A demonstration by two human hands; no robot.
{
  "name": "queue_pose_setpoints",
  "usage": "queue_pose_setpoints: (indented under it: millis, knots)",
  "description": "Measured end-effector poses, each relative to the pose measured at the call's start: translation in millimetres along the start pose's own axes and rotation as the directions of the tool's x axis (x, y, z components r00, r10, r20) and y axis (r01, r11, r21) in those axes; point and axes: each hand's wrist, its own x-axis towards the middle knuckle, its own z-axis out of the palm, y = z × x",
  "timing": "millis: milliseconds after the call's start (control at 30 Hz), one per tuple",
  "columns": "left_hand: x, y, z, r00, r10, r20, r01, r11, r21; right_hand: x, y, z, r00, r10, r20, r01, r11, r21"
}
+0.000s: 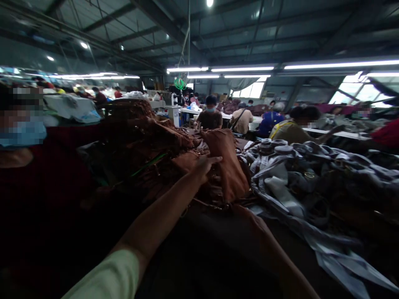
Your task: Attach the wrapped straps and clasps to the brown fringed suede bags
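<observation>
My left hand (206,165) reaches forward from a pale green sleeve and lies on a heap of brown garments (149,141). Its fingers are stretched out flat against the cloth, pointing right. Just beside the fingers a brown piece (227,166) stands up in a fold. My right forearm (274,253) comes up from the bottom right in dim light and runs under that brown piece. My right hand is hidden in the cloth, so its fingers do not show.
A heap of grey garments (311,182) covers the table on the right. A person in a dark red top (40,178) stands close at the left. Several workers (212,116) sit at tables farther back under strip lights.
</observation>
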Motion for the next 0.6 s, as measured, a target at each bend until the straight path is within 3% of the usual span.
queue_pose_setpoints:
  millis: [100, 167, 267, 333, 367, 500, 600]
  knots:
    - [-47.9, -54.1, 20.1, 0.998, -0.055, -0.018, 0.053, 0.995, -0.082, -22.7, 7.1, -21.5, 0.991, 0.066, -0.112, -0.058, 0.995, 0.08]
    - [-77.5, -90.9, 28.9, 0.983, -0.174, 0.065, 0.177, 0.984, -0.036, -34.8, 11.6, -35.2, 0.965, 0.169, -0.2, -0.129, 0.971, 0.199]
    - [-112.7, -129.9, 45.7, 0.859, -0.373, 0.351, 0.357, 0.927, 0.112, -48.7, 15.8, -51.2, 0.921, 0.264, -0.286, -0.179, 0.94, 0.292]
    - [-128.6, -142.5, 61.0, 0.787, -0.384, 0.483, 0.367, 0.921, 0.133, -54.9, 15.7, -59.2, 0.914, 0.224, -0.339, -0.167, 0.968, 0.188]
    - [-134.2, -146.2, 69.2, 0.779, -0.361, 0.512, 0.353, 0.928, 0.116, -57.2, 14.8, -62.7, 0.911, 0.191, -0.366, -0.161, 0.981, 0.112]
    - [-143.7, -159.3, 95.9, 0.827, -0.325, 0.458, 0.323, 0.942, 0.085, -61.6, 9.6, -76.5, 0.91, 0.104, -0.402, -0.185, 0.968, -0.17]
    - [-137.3, -168.4, 95.6, 0.804, -0.462, 0.374, 0.438, 0.886, 0.152, -60.7, 11.9, -89.1, 0.919, 0.13, -0.371, -0.231, 0.942, -0.244]
